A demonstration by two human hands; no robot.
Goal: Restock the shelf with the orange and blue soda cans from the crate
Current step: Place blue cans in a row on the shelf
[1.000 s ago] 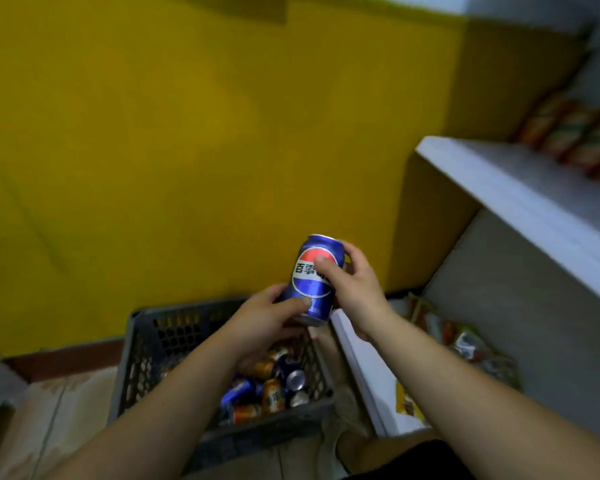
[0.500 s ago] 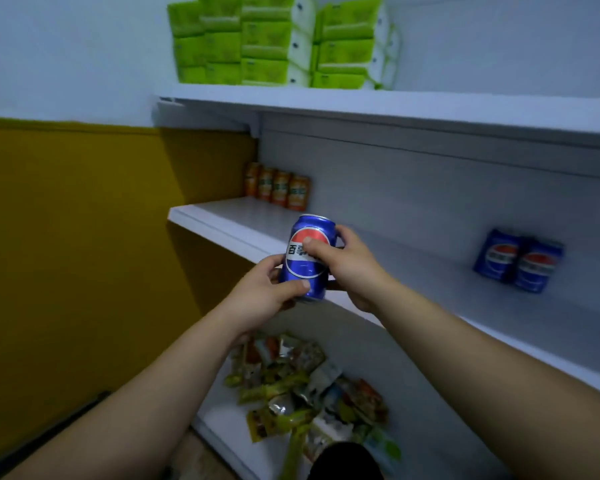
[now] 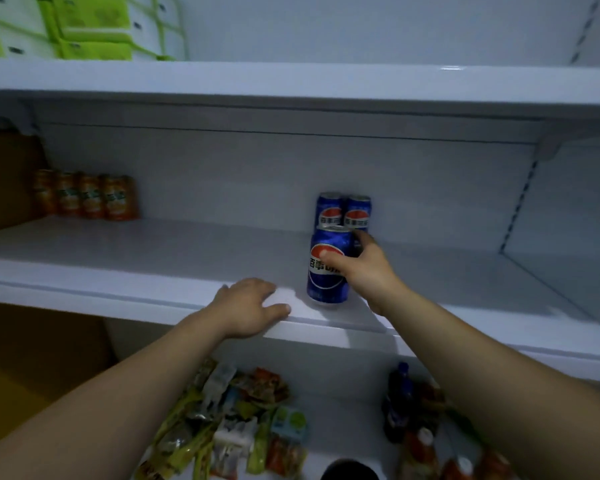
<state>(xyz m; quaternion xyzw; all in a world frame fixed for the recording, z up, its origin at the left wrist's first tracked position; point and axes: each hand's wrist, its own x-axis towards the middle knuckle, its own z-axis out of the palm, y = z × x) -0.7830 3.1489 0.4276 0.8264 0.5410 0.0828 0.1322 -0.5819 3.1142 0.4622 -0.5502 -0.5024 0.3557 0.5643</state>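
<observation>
At the shelf front, right hand (image 3: 361,271): wrapped round the blue can (image 3: 326,275), thumb across the front label, fingers curled round its far side.
Left hand (image 3: 250,306): palm down on the front edge of the middle shelf (image 3: 153,258), fingers loosely spread, holds nothing, just left of the can.
Blue can: upright, base on the middle shelf near the front edge, label facing out.
Two blue cans (image 3: 343,213): upright, side by side at the back panel, right behind the held can.
Orange cans (image 3: 87,195): row of four, upright, back left of the same shelf, well apart from the blue ones.
Upper shelf (image 3: 326,81): green packs (image 3: 84,29) stacked at the left.
Lower shelf (image 3: 347,420): heap of snack packets (image 3: 229,427) at the left, bottles (image 3: 399,403) at the right, blurred.
</observation>
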